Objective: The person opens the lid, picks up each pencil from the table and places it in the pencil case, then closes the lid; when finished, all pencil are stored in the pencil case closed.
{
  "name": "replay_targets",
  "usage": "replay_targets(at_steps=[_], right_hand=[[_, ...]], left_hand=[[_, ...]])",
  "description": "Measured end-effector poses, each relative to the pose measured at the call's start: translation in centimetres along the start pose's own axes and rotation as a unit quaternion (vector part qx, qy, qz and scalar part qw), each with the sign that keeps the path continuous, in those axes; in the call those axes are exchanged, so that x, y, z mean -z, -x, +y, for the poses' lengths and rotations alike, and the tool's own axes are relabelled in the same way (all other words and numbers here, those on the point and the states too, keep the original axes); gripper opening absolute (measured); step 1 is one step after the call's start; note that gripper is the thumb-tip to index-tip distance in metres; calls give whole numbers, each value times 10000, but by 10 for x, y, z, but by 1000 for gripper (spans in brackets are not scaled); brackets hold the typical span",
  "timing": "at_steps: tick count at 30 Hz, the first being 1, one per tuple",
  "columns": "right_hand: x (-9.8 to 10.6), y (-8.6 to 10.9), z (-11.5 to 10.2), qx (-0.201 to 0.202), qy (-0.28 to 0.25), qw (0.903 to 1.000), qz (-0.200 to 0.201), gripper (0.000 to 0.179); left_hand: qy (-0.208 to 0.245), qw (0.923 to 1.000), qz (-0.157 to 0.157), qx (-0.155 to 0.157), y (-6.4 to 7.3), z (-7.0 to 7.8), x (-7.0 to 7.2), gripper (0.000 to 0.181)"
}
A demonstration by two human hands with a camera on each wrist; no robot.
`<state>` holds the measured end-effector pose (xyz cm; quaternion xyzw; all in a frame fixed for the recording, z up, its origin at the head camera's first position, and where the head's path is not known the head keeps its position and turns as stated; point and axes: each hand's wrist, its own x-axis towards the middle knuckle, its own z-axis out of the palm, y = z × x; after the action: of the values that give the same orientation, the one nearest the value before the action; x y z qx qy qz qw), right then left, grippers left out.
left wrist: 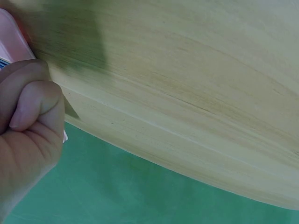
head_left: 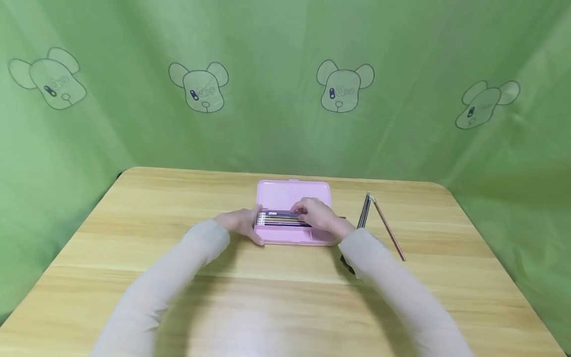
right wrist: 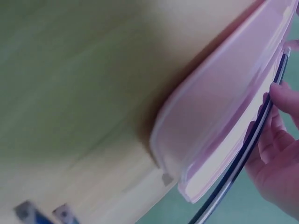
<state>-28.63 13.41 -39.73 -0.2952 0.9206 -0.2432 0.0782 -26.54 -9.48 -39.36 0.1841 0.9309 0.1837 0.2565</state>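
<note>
A pink pencil case (head_left: 281, 235) lies on the wooden table, its lid (head_left: 292, 193) folded back on the far side. Inside it, several pencils (head_left: 282, 218) lie side by side, their white ends toward the left. My left hand (head_left: 243, 222) grips the case's left end, thumb at the near corner. Over the right half of the case, my right hand (head_left: 318, 214) pinches a dark striped pencil (right wrist: 238, 161) between thumb and fingers. In the right wrist view that pencil runs lengthwise along the case. The left wrist view shows the left hand (left wrist: 35, 109) with curled fingers at the case.
To the right of the case lie dark pencils (head_left: 364, 212) and a reddish-brown pencil (head_left: 389, 228), meeting at their far ends. A black object (head_left: 347, 265) is partly covered by the right sleeve. A green curtain (head_left: 276, 139) hangs behind the table (head_left: 200, 188).
</note>
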Motion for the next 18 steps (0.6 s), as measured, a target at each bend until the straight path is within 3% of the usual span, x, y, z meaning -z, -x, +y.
replay_targets(at_steps=[8, 15, 18], right_hand=[[-6, -15, -11, 9, -37, 9996, -279, 24], [-12, -22, -9, -208, 311, 9992, -131, 26], [-14, -23, -9, -104, 420, 9990, -121, 25]], left_hand=[[-14, 10000, 2, -21, 1, 1, 2, 105], [16, 10000, -9, -34, -1, 1, 3, 106], [15, 10000, -20, -8, -2, -1, 3, 106]])
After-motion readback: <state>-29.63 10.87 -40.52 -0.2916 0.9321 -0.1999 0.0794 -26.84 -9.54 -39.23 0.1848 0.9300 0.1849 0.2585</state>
